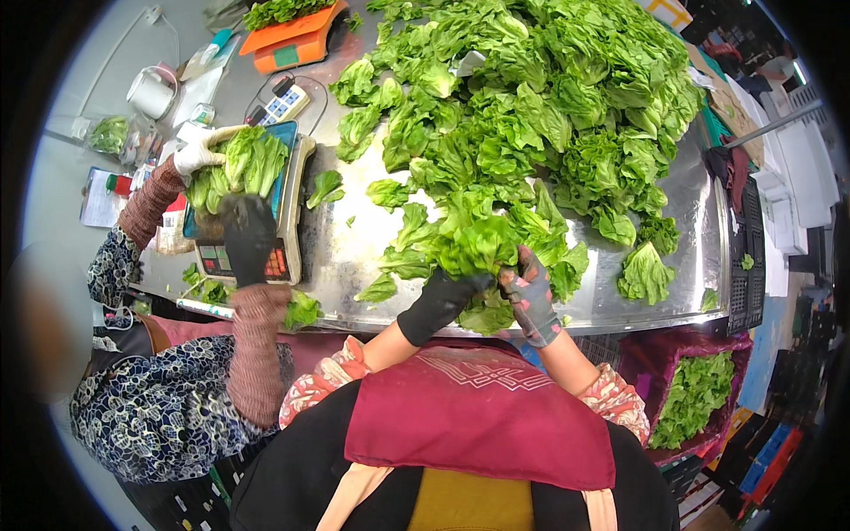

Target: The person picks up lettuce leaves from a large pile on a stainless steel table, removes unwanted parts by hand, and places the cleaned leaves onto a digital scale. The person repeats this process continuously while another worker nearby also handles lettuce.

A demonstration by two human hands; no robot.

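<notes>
Between my two gloved hands is a head of green leaf lettuce (479, 244), above the near edge of the metal table (352, 242). My left hand (446, 297), in a black glove, grips its lower left side; the fingers are blurred and partly under leaves. On the right side of its base, my right hand (529, 295) pinches it, wearing a grey glove with pink patches. Loose lettuce leaves (488, 316) lie below and around my hands. Just beyond them spreads a large lettuce pile (491, 133).
At left, a co-worker's gloved hands (202, 149) handle lettuce on a digital scale (292, 219). An orange scale (292, 41) and a power strip (287, 104) stand farther back. A lined crate (742, 372) of lettuce sits low at right, below a black plastic crate (747, 265).
</notes>
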